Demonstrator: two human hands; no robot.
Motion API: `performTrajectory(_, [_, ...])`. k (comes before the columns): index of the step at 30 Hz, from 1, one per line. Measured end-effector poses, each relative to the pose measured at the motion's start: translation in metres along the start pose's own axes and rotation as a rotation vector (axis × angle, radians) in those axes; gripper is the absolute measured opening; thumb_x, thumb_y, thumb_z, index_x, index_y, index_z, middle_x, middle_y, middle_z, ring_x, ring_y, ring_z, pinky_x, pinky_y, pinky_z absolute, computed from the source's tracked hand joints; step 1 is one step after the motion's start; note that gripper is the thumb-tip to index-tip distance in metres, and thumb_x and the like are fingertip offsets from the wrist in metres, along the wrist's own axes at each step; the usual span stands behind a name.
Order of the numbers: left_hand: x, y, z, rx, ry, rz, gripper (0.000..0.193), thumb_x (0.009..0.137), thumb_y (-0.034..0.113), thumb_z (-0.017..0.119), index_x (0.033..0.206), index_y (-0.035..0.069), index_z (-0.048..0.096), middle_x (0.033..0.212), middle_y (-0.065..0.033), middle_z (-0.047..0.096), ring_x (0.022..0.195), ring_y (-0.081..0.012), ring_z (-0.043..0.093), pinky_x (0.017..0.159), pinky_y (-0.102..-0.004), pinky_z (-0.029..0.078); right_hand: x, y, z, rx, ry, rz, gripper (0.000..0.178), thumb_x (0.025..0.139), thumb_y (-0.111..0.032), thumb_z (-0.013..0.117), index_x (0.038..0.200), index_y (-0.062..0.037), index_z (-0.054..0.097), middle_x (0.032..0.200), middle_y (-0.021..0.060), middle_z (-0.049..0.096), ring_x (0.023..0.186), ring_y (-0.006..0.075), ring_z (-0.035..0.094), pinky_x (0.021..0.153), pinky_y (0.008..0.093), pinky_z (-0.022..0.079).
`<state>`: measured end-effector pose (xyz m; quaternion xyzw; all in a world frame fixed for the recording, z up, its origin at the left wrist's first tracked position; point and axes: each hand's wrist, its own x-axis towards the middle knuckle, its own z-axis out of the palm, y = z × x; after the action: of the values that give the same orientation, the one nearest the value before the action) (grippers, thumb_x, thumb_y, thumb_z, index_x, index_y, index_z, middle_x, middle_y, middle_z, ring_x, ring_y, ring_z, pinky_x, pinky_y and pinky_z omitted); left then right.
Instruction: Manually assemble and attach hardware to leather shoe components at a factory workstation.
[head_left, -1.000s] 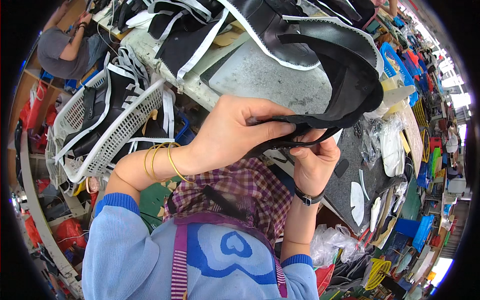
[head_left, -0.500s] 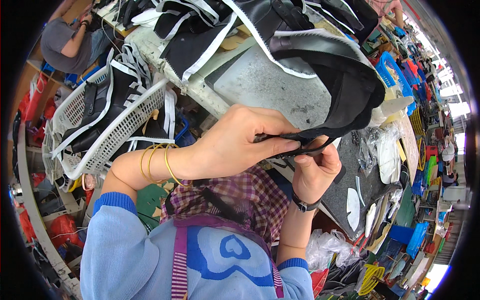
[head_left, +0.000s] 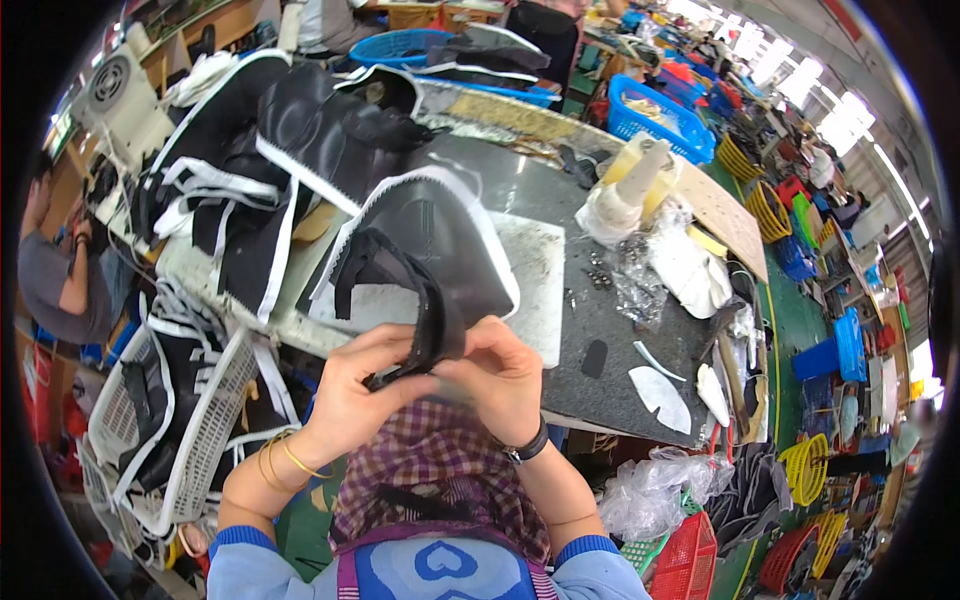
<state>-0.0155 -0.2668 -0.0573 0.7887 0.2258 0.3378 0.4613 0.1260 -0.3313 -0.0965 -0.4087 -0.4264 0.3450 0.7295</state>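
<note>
On my left, a white plastic basket [head_left: 205, 430] holds black pieces. My left hand [head_left: 365, 385] is clamped on the near edge of the black boot upper [head_left: 455, 250], which rises above the worktable [head_left: 620, 310]; my right hand [head_left: 505, 380] pinches that edge too. Farther right lies a white cutout [head_left: 660, 400].

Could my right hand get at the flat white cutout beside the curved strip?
Probably yes: nothing covers the flat white cutout and the way looks open, though your right hand seems busy pinching the black piece.
</note>
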Motion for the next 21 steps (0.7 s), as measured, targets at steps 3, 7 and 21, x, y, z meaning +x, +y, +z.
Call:
performTrajectory(3, [0.002,0.002,0.002,0.101,0.006,0.072,0.028,0.066,0.001,0.068,0.093,0.0,0.06,0.087,-0.0096,0.06,0.08,-0.019,0.059,0.07,-0.0261,0.046,0.004,-0.001,-0.001,-0.208,0.029,0.009,0.013,0.068,-0.001,0.068,0.071,0.0009,0.055,0.067,0.0015,0.048,0.062,0.0075,0.046,0.057,0.0201,0.037])
performTrajectory(7, [-0.005,0.002,-0.018,-0.42,-0.019,-0.257,0.03,0.068,-0.006,0.066,0.096,-0.002,0.059,0.091,-0.0057,0.06,0.083,-0.0104,0.056,0.071,-0.0244,0.045,0.011,-0.002,-0.02,-0.485,-0.191,0.304,0.018,0.071,-0.004,0.064,0.088,0.0023,0.06,0.082,0.0095,0.062,0.072,0.0106,0.056,0.063,0.0259,0.046])
performTrajectory(21, [-0.005,-0.022,-0.018,-0.245,-0.009,-0.237,0.015,0.075,0.004,0.064,0.089,0.0,0.061,0.08,-0.0004,0.056,0.071,-0.0081,0.051,0.065,-0.0222,0.042,0.004,0.0,0.011,-0.122,-0.15,0.006,0.039,0.074,-0.004,0.066,0.108,0.0,0.05,0.102,0.006,0.055,0.092,0.0139,0.052,0.081,0.0276,0.042])
